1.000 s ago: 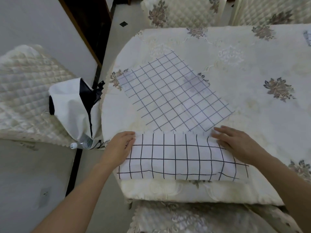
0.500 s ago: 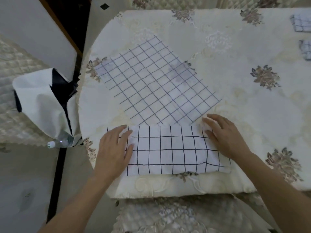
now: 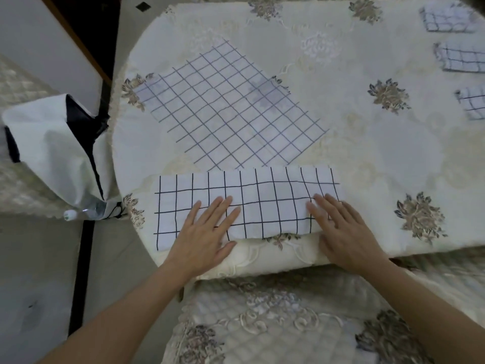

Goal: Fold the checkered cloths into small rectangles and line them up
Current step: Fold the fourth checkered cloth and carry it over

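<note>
A white cloth with a black grid, folded into a long strip (image 3: 262,198), lies along the near edge of the table. My left hand (image 3: 207,232) rests flat on its lower middle, fingers spread. My right hand (image 3: 341,227) presses flat on its right end, partly over the table edge. Behind the strip a second checkered cloth (image 3: 228,106) lies unfolded and turned at an angle. Three small folded checkered cloths sit in a line at the far right: the top one (image 3: 446,18), the middle one (image 3: 464,57), the lowest one (image 3: 472,102), cut off by the frame.
The table (image 3: 367,143) wears a cream floral cover. A white and black bag (image 3: 52,151) with a plastic bottle (image 3: 84,210) sits on a quilted seat to the left. A quilted chair seat (image 3: 275,324) lies under my arms.
Both hands slid from the strip's upper corners down toward its near edge and inward, now flat on the cloth. The view shifted, bringing the folded cloths at the right into sight.
</note>
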Motion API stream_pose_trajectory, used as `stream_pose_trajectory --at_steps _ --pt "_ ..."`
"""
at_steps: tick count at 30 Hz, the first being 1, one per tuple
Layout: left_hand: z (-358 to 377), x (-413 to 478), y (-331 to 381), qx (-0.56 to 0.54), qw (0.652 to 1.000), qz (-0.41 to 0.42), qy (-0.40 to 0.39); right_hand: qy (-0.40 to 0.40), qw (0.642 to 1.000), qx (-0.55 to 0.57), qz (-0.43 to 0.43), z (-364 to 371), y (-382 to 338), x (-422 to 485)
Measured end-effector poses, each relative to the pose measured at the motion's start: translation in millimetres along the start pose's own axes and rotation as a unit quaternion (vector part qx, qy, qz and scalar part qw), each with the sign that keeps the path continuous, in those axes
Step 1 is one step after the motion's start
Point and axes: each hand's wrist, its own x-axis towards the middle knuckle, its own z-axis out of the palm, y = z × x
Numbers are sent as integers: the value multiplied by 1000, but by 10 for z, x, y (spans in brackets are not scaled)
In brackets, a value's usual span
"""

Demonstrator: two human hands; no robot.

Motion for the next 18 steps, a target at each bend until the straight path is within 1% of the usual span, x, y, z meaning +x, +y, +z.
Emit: stream_pose_trajectory --at_steps 5,8,11,14,16,18 --pt "56 -6 22 15 1000 9 0 36 998 -44 29 84 -32 32" --pt "72 -10 25 26 1000 4 1 35 997 -66 35 128 -26 -5" --pt "73 -27 26 35 999 -2 1 13 996 -76 36 131 47 -87" --pt "62 -63 31 35 999 -2 -6 -32 996 -68 45 85 107 -165" --pt "53 -91 46 22 1000 -9 -4 -52 995 -50 67 39 69 -189" --pt "34 -110 75 2 1000 -27 4 -54 994 -10 94 -25 -72 -175"
